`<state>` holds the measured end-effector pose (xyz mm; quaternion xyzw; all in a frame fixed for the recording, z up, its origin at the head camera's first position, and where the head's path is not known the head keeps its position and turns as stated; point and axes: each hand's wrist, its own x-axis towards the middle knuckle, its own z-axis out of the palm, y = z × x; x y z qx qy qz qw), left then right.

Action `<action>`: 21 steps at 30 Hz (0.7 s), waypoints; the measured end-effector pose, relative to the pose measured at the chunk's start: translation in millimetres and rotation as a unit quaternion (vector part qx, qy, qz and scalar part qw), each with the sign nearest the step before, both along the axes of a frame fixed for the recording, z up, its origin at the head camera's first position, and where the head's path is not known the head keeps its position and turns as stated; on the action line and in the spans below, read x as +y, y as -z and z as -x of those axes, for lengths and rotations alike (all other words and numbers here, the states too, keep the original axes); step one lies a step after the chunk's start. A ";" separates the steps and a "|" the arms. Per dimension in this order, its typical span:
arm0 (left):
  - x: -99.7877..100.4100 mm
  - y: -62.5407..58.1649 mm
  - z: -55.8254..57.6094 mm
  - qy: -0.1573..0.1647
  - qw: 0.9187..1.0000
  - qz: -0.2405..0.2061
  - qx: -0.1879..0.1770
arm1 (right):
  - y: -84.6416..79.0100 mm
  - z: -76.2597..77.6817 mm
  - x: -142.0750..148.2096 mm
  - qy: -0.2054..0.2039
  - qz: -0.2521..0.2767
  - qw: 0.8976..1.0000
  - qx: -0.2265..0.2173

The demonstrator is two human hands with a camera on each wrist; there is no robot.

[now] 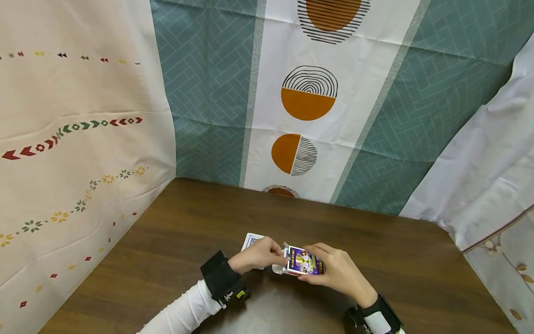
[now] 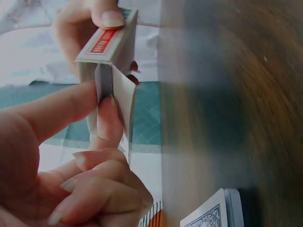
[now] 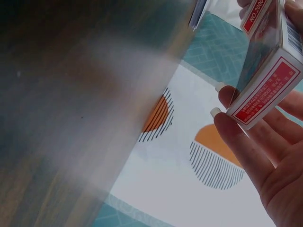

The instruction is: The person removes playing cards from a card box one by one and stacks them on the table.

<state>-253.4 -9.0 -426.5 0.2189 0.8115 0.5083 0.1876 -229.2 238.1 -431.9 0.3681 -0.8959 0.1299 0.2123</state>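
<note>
My right hand [image 1: 335,269] grips a playing card box [image 1: 304,262] by its sides, thumb and fingers round its far end. The box has a purple printed face and, in the right wrist view, a red and white label on its side. Its flap end is open and faces my left hand [image 1: 260,254]. In the left wrist view, that hand's thumb and a finger pinch the edge of the cards [image 2: 105,78] inside the box mouth. A stack of blue-backed cards [image 1: 252,240] lies on the table, partly hidden behind my left hand.
The brown wooden table [image 1: 187,218] spreads around both hands. Behind it hangs a green and white patterned cloth [image 1: 208,93]. A cream embroidered cloth [image 1: 83,139] hangs at the left and a white one [image 1: 492,157] at the right.
</note>
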 end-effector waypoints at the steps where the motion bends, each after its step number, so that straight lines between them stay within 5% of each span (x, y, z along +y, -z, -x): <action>1: -1.1 0.0 1.3 0.002 1.000 -0.004 -0.009 | 0.2 0.1 0.3 0.000 0.001 1.000 0.001; 5: -11.7 -6.1 7.8 0.015 0.999 -0.009 -0.037 | -0.1 1.4 2.3 0.005 0.005 1.000 0.004; 16: -37.9 -20.7 18.6 0.069 0.997 0.002 -0.018 | -4.0 3.7 4.0 0.012 0.009 1.000 -0.004; 21: -41.7 -21.7 18.9 0.062 0.997 -0.005 -0.050 | -2.3 2.2 3.6 0.018 0.005 1.000 -0.006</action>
